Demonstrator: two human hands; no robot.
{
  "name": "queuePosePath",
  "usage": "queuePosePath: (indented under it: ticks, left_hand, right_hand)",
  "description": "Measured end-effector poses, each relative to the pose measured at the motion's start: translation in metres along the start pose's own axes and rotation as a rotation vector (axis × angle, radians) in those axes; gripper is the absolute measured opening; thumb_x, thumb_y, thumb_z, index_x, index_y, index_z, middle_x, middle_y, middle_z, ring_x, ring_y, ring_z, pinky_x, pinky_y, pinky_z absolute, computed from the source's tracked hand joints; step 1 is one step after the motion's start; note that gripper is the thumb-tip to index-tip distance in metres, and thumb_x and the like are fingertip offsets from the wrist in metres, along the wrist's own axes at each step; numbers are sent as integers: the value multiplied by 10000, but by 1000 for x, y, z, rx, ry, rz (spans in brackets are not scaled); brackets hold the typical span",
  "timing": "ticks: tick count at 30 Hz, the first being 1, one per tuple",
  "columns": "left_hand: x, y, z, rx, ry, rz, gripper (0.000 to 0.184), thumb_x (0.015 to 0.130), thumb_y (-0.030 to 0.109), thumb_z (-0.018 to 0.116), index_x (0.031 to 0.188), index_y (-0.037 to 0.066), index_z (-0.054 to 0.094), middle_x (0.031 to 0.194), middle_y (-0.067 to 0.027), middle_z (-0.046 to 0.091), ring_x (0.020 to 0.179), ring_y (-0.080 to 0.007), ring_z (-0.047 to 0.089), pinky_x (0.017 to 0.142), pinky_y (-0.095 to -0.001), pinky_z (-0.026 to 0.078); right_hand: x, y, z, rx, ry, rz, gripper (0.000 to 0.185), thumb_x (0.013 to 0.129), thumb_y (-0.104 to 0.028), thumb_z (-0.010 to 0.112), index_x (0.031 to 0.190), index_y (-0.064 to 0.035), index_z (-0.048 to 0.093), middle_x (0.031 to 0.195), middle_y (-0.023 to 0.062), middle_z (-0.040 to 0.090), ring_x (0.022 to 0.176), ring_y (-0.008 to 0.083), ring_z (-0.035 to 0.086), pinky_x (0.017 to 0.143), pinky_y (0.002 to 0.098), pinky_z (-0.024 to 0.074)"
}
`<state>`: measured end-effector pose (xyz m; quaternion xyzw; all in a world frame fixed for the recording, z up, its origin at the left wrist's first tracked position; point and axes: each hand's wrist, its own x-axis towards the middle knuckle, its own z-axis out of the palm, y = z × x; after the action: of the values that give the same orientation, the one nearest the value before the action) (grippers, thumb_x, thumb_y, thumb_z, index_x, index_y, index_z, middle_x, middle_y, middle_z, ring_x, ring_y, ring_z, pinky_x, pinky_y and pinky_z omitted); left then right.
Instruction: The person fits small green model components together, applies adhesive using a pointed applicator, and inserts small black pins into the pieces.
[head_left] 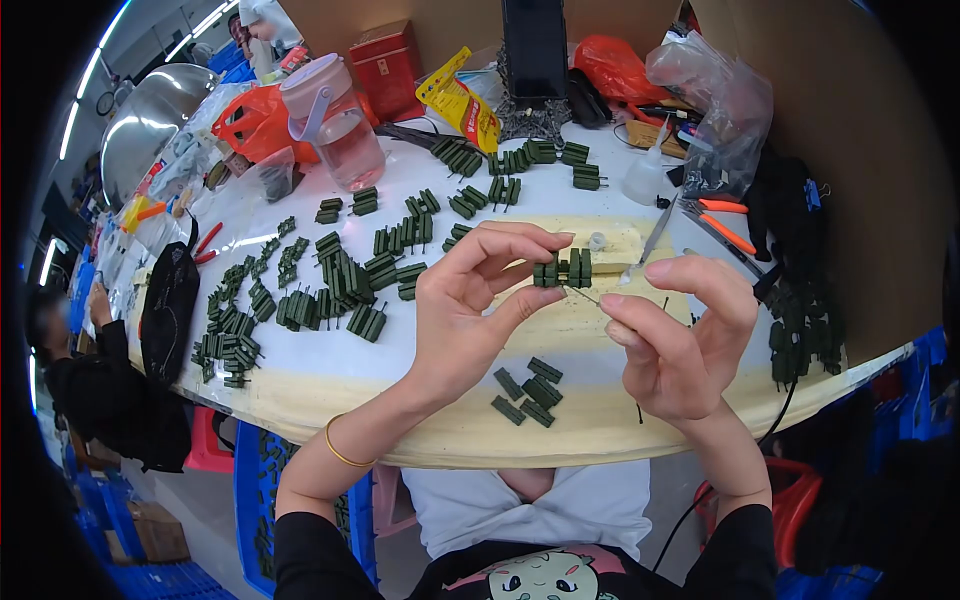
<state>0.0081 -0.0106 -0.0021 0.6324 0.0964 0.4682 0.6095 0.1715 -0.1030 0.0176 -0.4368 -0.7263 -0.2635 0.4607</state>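
Note:
Between its thumb and fingers, my left hand (465, 300) pinches a small dark green ribbed plastic model part (563, 268), raised above the table. My right hand (690, 340) is closed at the fingertips on a thin dark rod (582, 296), whose far end reaches the underside of that part; whether it is attached I cannot tell. Below the hands lie several loose dark green blocks (541, 390). To the left, many similar green parts (345, 275) stand in clusters on the white surface, some with thin rods sticking out.
A water jug (335, 125) stands at the back left. Pliers with orange handles (728, 228), tweezers (657, 232) and a squeeze bottle (645, 178) lie or stand at the right. Below the table is a blue crate (247, 500). Another person (95, 385) sits at far left.

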Motion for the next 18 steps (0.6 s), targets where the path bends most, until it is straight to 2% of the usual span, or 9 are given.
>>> queuePosePath:
  ticks: [7, 10, 12, 14, 15, 17, 18]
  left_hand:
    - [0, -2, -2, 59, -7, 48, 278, 781, -136, 654, 1015, -5, 582, 1133, -117, 598, 1096, -220, 595, 1011, -337, 490]
    - [2, -2, -4, 72, 3, 44, 280, 779, -135, 657, 1018, -6, 588, 1130, -114, 599, 1089, -215, 598, 1009, -334, 490]
    - [1, -2, -4, 81, 13, 34, 283, 778, -133, 661, 1022, -6, 594, 1127, -112, 601, 1081, -210, 601, 1007, -331, 489]
    - [0, -2, -4, 81, 21, 32, 285, 778, -132, 662, 1025, -6, 596, 1125, -110, 602, 1079, -209, 602, 1007, -331, 489]
    - [1, -1, -4, 83, 27, 30, 287, 779, -131, 662, 1028, -6, 597, 1122, -108, 603, 1078, -207, 603, 1008, -331, 489]
    - [1, -1, -3, 85, 38, 26, 291, 779, -130, 664, 1034, -6, 599, 1118, -105, 605, 1075, -205, 604, 1008, -330, 488]
    - [1, -1, -2, 83, 35, 26, 291, 779, -130, 664, 1034, -6, 599, 1118, -105, 605, 1075, -205, 604, 1008, -330, 488]
  right_hand:
    - [0, 3, 5, -2, 3, -3, 125, 920, -206, 593, 975, -136, 681, 1123, 73, 509, 969, 211, 498, 836, 358, 437]
    - [1, 7, -3, -42, 60, 49, 93, 901, -139, 604, 946, -103, 678, 1105, 85, 536, 953, 211, 502, 830, 346, 434]
    - [7, 23, 6, -15, 187, 280, 59, 876, -52, 611, 894, -55, 667, 1097, 95, 550, 924, 215, 505, 823, 332, 431]
    - [4, 47, 19, 10, 19, 332, 50, 845, 14, 612, 865, -7, 654, 1089, 96, 554, 902, 216, 509, 812, 320, 432]
    - [-2, 52, 25, 8, 22, 333, 50, 845, 14, 612, 865, -7, 654, 1089, 96, 554, 902, 216, 509, 812, 320, 432]
    - [-11, 58, 31, -41, -169, 332, 59, 829, 10, 627, 879, 15, 658, 1094, 96, 558, 912, 212, 511, 809, 314, 433]
    - [-12, 58, 32, -44, -168, 334, 59, 829, 10, 627, 879, 15, 658, 1094, 96, 558, 912, 212, 511, 809, 314, 433]
